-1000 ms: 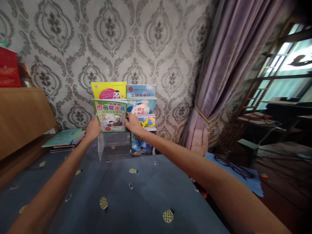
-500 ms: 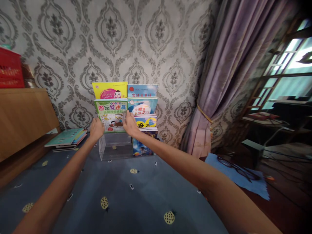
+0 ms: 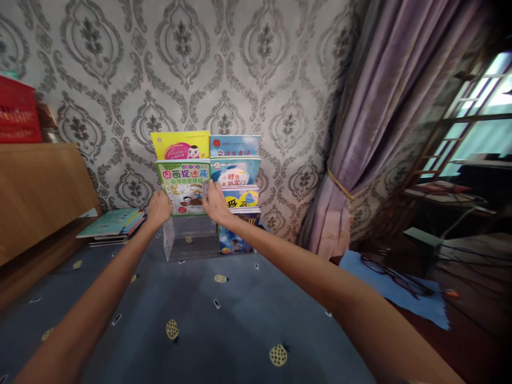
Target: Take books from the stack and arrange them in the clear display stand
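A green-edged children's picture book (image 3: 186, 186) stands upright in the left column of a clear acrylic book rack (image 3: 188, 240). My left hand (image 3: 160, 208) is closed on its left edge, and my right hand (image 3: 216, 202) is closed on its right edge. Behind it rises a yellow book (image 3: 180, 144). In the right column stand a light blue book (image 3: 235, 145), a teal book (image 3: 236, 170), a yellow and blue book (image 3: 244, 198) and a dark blue book (image 3: 236, 237), stepped one before another.
A blue cloth with pineapple prints (image 3: 224, 330) covers the table. A stack of thin books (image 3: 110, 224) lies at the left, beside a wooden cabinet (image 3: 44, 186) carrying a red basket (image 3: 18, 112). Glasses (image 3: 396, 274) rest on a light blue cloth (image 3: 356, 272) at the right.
The camera view has shifted slightly. Both hands stay at the sides of the green-edged picture book, and the books keep their places.
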Demonstrator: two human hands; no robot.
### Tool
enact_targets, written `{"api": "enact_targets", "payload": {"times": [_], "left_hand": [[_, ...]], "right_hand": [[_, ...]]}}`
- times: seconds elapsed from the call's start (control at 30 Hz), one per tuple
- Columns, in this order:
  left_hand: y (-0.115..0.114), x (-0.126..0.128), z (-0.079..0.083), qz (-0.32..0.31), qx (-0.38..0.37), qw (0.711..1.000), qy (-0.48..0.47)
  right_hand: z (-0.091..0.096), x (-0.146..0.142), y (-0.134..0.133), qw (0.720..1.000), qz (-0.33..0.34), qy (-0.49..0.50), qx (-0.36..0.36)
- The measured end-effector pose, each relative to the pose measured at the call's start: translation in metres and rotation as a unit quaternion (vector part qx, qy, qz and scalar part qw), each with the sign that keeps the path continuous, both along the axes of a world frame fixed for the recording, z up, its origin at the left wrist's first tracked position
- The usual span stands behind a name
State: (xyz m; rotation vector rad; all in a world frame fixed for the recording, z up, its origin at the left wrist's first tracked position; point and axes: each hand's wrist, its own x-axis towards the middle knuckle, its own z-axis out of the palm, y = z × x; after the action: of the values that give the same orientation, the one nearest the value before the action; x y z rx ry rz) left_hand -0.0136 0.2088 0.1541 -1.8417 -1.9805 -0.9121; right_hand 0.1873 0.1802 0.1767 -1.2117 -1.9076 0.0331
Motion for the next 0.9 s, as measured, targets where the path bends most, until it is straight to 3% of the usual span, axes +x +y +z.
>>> {"api": "enact_targets", "payload": {"times": [0.27, 0.6, 0.9], "left_hand": [[0.010, -0.010, 0.006, -0.019, 0.025, 0.998, -0.046], [0.016, -0.009, 0.016, 0.009, 0.023, 0.998, -0.050], [0.018, -0.008, 0.014, 0.009, 0.017, 0.998, -0.063]], "right_hand": [[0.005, -0.001, 0.000, 1.000, -0.019, -0.016, -0.017], [0.010, -0.001, 0.000, 0.999, -0.016, -0.036, -0.031], [0.009, -0.005, -0.010, 0.996, 0.007, -0.069, -0.058]]}}
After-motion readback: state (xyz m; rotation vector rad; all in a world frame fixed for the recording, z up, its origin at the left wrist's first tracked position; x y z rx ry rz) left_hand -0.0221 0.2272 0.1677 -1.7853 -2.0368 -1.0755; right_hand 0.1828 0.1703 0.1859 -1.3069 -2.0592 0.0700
